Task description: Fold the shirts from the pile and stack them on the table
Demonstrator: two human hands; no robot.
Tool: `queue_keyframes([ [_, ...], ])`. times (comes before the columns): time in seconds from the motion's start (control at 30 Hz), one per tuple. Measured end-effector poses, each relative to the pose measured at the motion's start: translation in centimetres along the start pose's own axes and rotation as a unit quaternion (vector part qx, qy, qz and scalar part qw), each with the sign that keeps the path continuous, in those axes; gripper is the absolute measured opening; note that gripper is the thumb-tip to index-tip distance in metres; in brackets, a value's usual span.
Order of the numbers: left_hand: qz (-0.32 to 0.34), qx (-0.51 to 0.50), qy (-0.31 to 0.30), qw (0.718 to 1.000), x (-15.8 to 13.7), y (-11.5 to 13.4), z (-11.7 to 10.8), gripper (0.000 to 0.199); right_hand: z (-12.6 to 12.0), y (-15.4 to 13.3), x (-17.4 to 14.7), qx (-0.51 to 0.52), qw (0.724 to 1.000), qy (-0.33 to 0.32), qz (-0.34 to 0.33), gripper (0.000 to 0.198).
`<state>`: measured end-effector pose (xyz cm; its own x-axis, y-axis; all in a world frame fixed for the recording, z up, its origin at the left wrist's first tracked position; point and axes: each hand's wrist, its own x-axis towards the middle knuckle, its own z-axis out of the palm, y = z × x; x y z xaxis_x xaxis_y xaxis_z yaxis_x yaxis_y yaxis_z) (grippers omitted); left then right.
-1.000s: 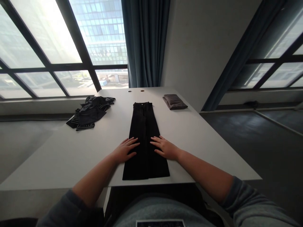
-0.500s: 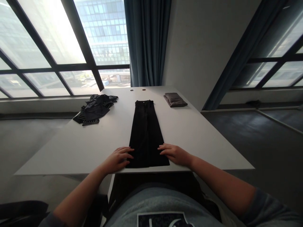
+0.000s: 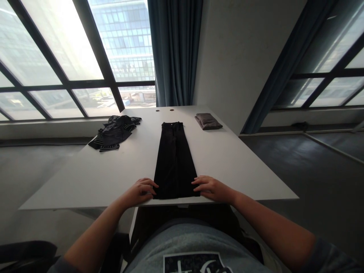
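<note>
My left hand (image 3: 141, 190) is curled at the left edge of the black trousers (image 3: 174, 163), near the hem (image 3: 176, 196); my right hand (image 3: 212, 189) is at the opposite edge. Whether I pinch the fabric, I can't tell. The trousers lie flat on the white table (image 3: 241, 170), waistband (image 3: 172, 124) away from me. Farther off lie a crumpled dark heap (image 3: 117, 131) to the left and a folded grey cloth (image 3: 209, 121) to the right.
</note>
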<state>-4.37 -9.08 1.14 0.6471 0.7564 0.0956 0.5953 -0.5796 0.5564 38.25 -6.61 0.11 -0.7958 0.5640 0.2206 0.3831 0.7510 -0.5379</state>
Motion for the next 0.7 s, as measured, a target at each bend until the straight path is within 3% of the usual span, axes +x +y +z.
queue_keyframes([
  [0.27,-0.015,-0.054,0.019,0.998,-0.1,1.0,0.6,0.016,-0.1,0.0,-0.8,0.055,0.998,0.033,0.002,0.021],
  [0.4,0.023,-0.055,0.004,0.998,0.0,0.8,1.2,0.01,0.1,-0.1,-1.8,0.045,0.999,0.029,0.004,0.016],
  [0.7,0.056,-0.039,-0.058,0.996,0.1,0.1,0.6,0.022,0.6,0.3,-1.9,-0.012,0.999,0.045,-0.017,0.021],
])
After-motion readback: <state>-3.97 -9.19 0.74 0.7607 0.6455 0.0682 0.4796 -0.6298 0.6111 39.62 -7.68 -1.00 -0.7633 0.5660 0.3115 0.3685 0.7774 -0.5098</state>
